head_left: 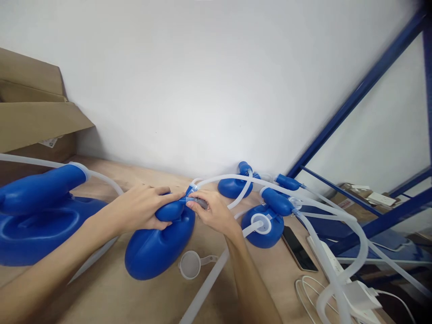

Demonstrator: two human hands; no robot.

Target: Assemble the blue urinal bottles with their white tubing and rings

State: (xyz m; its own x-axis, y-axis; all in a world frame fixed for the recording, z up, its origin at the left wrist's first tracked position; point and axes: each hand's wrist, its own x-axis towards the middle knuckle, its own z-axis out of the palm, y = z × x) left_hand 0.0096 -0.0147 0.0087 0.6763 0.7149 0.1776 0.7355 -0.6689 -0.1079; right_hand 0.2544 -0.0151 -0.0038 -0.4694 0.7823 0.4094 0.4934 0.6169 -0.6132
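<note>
Near the middle of the table, a blue plastic bottle lies on its side, its rounded neck part pointing up and to the right. My left hand is wrapped round that neck part. At the bottle's narrow tip, my right hand pinches a clear connector with a grey piece beside it, partly hidden by the fingers. Both hands nearly touch there. A translucent round cap with a strap lies on the table below the hands. One white tube passes under my right forearm.
Another large blue bottle lies at the left, before a cardboard box. Several blue bottles with white tubes stand at the right, near a phone, a power strip and a charger. A blue metal frame rises behind.
</note>
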